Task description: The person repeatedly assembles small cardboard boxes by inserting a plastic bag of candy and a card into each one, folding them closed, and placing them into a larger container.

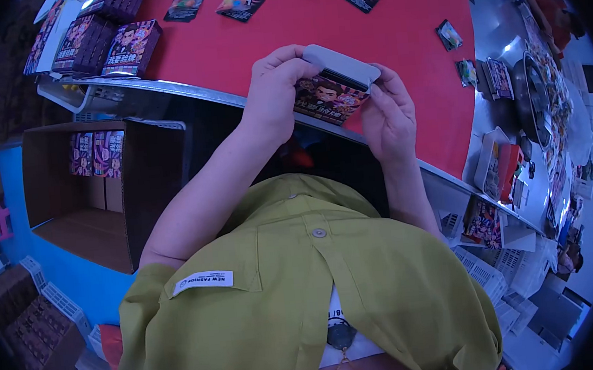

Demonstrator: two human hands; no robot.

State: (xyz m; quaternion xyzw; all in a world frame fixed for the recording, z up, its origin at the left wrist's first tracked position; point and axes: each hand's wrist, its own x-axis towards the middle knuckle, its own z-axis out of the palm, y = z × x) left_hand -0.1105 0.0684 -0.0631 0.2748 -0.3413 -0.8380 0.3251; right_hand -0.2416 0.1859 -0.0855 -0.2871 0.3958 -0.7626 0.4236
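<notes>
Between my two hands is a small printed box (328, 101) with a cartoon figure on its front, held over the near edge of the red table. Its pale grey lid flap (342, 61) stands raised, and a dark gap shows beneath it. My left hand (278, 91) grips the box's left side, thumb and fingers closed at the flap. On the right side, my right hand (391, 117) has its fingers round the corner by the flap. What lies inside the box is too dark to tell.
Several similar boxes (131, 50) are stacked at the table's upper left. Small clear packets (244, 1) lie on the red table (228, 50). An open cardboard carton (128, 200) with boxes inside stands at left. A metal bowl (532, 97) is at right.
</notes>
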